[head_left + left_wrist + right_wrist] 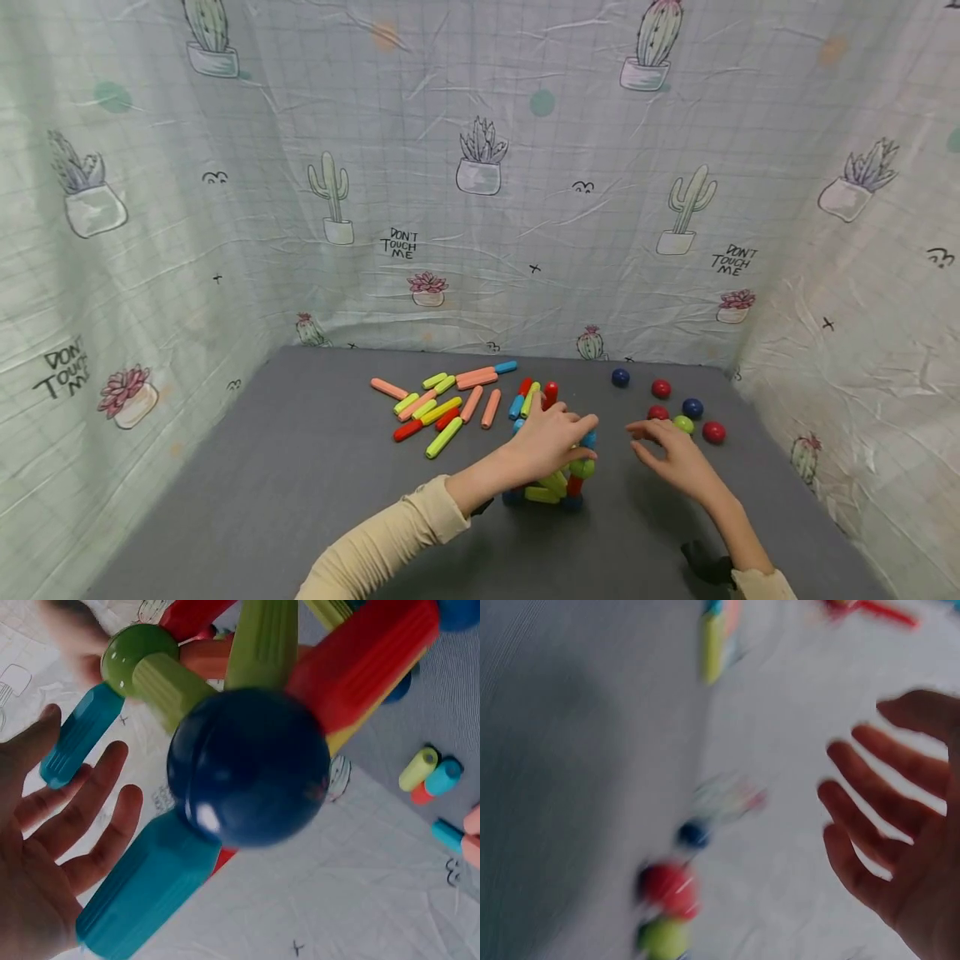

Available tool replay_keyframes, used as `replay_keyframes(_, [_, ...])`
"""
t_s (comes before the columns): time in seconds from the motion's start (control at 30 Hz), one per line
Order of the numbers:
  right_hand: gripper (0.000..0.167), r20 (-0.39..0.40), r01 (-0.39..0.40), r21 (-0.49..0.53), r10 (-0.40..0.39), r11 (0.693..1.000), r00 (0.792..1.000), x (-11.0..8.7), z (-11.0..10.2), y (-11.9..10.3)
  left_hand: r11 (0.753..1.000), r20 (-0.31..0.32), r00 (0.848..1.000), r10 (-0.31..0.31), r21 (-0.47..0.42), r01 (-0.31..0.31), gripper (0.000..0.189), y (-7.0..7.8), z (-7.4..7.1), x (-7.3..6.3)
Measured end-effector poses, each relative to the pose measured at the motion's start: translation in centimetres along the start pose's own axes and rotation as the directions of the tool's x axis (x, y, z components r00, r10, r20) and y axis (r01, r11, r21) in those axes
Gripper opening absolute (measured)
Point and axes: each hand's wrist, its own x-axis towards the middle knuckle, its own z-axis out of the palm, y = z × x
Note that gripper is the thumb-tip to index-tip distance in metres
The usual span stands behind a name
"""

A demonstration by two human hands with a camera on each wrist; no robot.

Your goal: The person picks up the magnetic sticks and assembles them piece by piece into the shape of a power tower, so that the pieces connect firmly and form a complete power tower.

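A frame of colored rods and balls (553, 483) stands on the table, partly hidden by my left hand (551, 442). In the left wrist view, that hand's loosely spread fingers (112, 761) and thumb lie around a blue rod (82, 735), which joins a green ball (127, 656); whether they touch it is unclear. A large dark blue ball (247, 765) of the frame fills the foreground. Off to the frame's right, my right hand (678, 458) hovers near several loose balls, its fingers relaxed and holding nothing. A red ball (667, 889) appears blurred in the right wrist view.
Loose rods (447, 437) in orange, green, yellow, red and blue lie behind and left of the frame. Red, dark blue (620, 377) and green balls (683, 424) sit at the back right of the grey table (300, 483). Cactus-print cloth (480, 83) hangs around it.
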Motion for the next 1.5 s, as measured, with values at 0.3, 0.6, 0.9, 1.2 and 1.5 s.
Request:
replay_keyframes(0.3, [0.023, -0.038, -0.023, -0.418, 0.008, 0.908, 0.999, 0.3, 2.0, 8.3, 0.984, -0.285, 0.957, 0.044, 0.178, 0.008, 0.024, -1.8, -0.1, -2.5])
replay_keyframes(0.6, [0.036, 0.128, 0.106, -0.564, -0.040, 0.819, 0.991, 1.3, 2.6, 10.5, 0.993, -0.400, 0.910, -0.110, 0.000, 0.121, 0.038, -4.5, 1.5, -5.9])
replay_keyframes(0.9, [0.032, 0.007, 0.026, -0.172, -0.025, 0.985, 1.000, 5.8, 0.5, 3.5, 0.993, -0.366, 0.925, -0.104, -0.086, 0.078, 0.035, -4.4, 3.1, -7.2])
replay_keyframes(1.2, [0.039, 0.025, 0.368, 0.053, -0.369, 0.928, 0.929, 11.3, -2.4, -6.1, 0.990, -0.343, 0.929, -0.139, -0.077, 0.119, 0.037, -4.3, 3.3, -7.5])
replay_keyframes(1.5, [0.047, 0.088, 0.373, 0.010, -0.372, 0.928, 0.924, 11.5, -1.8, -6.4, 0.988, -0.332, 0.932, -0.144, -0.100, 0.117, 0.037, -4.3, 3.4, -7.7])
